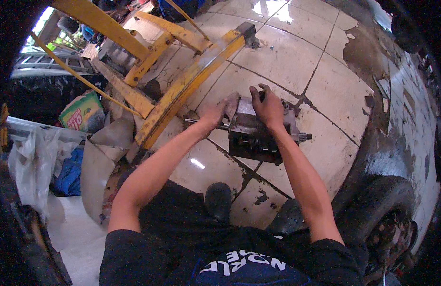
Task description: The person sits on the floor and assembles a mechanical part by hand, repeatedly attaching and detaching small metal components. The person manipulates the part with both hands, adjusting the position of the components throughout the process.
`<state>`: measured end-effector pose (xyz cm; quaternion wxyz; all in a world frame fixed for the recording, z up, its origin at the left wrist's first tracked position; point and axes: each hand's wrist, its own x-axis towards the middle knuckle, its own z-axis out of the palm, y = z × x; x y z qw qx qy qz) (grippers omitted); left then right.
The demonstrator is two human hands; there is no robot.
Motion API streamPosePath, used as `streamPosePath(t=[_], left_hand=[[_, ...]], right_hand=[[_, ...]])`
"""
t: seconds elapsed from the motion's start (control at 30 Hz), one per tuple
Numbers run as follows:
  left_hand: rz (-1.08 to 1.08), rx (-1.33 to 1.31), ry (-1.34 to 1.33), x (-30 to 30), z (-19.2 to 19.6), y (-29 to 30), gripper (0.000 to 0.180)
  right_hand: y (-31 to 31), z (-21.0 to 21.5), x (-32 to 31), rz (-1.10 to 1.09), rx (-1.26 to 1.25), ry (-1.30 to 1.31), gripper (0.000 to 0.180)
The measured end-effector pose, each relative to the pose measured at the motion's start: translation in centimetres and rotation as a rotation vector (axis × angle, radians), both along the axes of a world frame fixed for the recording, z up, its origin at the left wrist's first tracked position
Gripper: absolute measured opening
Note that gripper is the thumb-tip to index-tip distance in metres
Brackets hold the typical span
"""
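Gearbox (pixel 246 127) sits near the frame's centre, the left hand (pixel 223 109) against its left side, the bent right hand (pixel 269 107) over its top; grip unclear.

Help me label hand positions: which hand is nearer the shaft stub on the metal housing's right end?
Right. The right hand is over the metal housing, up and left of the shaft stub in the picture; the left hand is farther, at the housing's left end.
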<state>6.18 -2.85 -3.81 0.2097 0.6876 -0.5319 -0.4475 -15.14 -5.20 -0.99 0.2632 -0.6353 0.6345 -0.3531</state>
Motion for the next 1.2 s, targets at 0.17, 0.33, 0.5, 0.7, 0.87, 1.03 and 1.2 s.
streamPosePath(t=[0.17, 0.33, 0.5, 0.7, 0.87, 1.03, 1.2], left_hand=[[-0.205, -0.072, -0.191, -2.9, 3.1, 1.1, 0.066], [-0.353, 0.046, -0.419, -4.7, 8.5, 2.1, 0.064], [-0.354, -0.087, -0.409, -3.5, 6.0, 2.3, 0.056], [-0.479, -0.236, -0.333, -3.8, 6.8, 1.5, 0.042], [-0.405, -0.438, -0.519, -3.7, 7.2, 1.3, 0.042], [-0.334, -0.548, -0.453, -4.3, 7.1, 1.3, 0.035], [-0.259, -0.157, -0.431, -4.0, 6.0, 0.4, 0.036]], right_hand=[[-0.2, -0.6, -0.3, 0.002, -0.044, 0.035, 0.052], [-0.1, -0.9, -0.3, 0.012, -0.099, 0.061, 0.048], [0.1, -0.9, 0.0, 0.037, -0.116, 0.047, 0.049], [0.0, -0.6, -0.6, 0.038, -0.054, 0.044, 0.049], [0.2, -1.4, 0.0, 0.056, -0.117, 0.087, 0.048], [-0.1, -1.7, -0.5, 0.045, -0.162, 0.077, 0.045], [-0.1, -1.8, -0.4, 0.052, -0.143, 0.106, 0.046]])
